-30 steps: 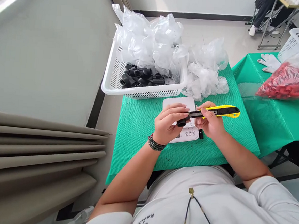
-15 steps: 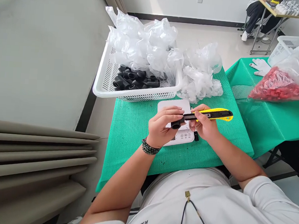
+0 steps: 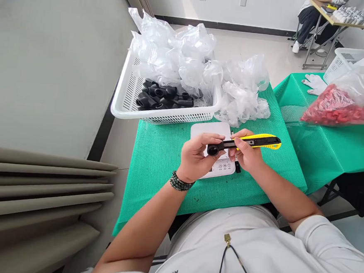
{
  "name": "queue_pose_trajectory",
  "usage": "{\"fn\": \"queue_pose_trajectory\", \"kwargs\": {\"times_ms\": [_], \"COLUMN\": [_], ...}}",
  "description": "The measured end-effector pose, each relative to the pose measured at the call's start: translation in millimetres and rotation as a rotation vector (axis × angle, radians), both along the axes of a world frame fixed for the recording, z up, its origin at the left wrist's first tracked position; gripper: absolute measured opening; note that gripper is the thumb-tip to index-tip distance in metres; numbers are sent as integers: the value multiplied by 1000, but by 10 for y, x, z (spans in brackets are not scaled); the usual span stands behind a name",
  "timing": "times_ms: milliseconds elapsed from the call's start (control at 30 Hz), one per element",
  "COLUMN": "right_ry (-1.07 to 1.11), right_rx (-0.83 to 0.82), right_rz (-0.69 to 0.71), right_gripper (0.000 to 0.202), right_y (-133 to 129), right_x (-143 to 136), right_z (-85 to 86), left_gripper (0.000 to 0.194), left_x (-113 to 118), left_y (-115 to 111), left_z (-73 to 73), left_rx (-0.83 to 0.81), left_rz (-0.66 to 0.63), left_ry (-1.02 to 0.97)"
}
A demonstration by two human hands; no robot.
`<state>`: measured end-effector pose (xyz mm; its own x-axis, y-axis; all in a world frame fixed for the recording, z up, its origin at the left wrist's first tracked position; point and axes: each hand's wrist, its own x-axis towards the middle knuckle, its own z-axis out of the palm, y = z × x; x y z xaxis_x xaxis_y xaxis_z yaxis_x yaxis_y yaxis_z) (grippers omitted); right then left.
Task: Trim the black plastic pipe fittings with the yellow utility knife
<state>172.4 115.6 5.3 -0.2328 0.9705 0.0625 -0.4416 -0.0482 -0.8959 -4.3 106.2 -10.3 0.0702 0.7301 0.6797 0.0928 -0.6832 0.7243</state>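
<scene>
My left hand is closed around a short black tubular fitting, its round open end facing up toward me. In my right hand lies a yellow and black utility knife, gripped near its front. The knife's tip meets the fitting; whether the blade cuts into it I cannot tell. Both hands are above a white digital scale, which they partly cover. A small black piece rests beside the scale's right edge.
A white basket holds black fittings and knotted clear bags. More crumpled bags lie right of it. On the adjoining green table are a bag of red pieces and a white glove. A person sits at a far table.
The black fitting has turned in my left hand, so its open end now shows more. My left fingers have shifted around it. The knife stays against the fitting.
</scene>
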Motion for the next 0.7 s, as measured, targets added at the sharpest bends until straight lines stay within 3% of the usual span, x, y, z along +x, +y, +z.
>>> {"fn": "queue_pose_trajectory", "kwargs": {"times_ms": [333, 700], "right_ry": [10, -11], "right_rx": [5, 13], "right_rz": [-84, -45], "right_gripper": [47, 49], "right_y": [31, -26], "right_x": [41, -11], "right_z": [74, 46], "left_gripper": [22, 22], "left_x": [-58, 19], "left_y": [112, 25], "left_z": [10, 9], "left_rx": [38, -10], "left_rz": [59, -15], "left_ry": [6, -64]}}
